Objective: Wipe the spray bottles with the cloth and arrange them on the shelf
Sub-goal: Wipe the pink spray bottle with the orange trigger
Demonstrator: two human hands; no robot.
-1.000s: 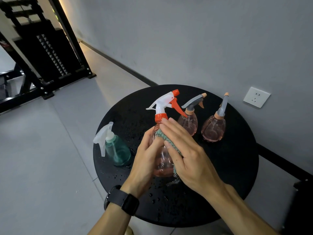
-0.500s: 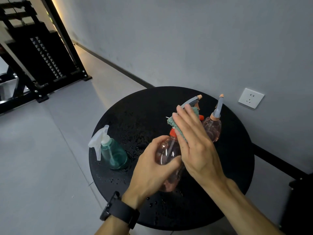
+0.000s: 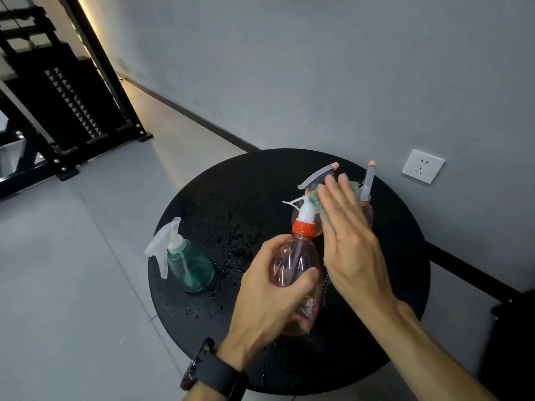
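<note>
Centrally, the left hand (image 3: 269, 293) grips the tilted clear pink plastic spray bottle with orange collar (image 3: 292, 264) over the round black table (image 3: 231, 192). The right hand (image 3: 353, 241), fingers straight, presses the green fuzzy cloth (image 3: 315, 202) against its white trigger head. A teal spray bottle (image 3: 191, 267) stands left; a grey-triggered pink bottle (image 3: 318, 176) and a grey-nozzled pink bottle (image 3: 367, 186) stand far right.

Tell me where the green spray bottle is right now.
In the head view, the green spray bottle stands near the left edge of the round black table, left of the left hand that grips the orange-capped bottle.
</note>
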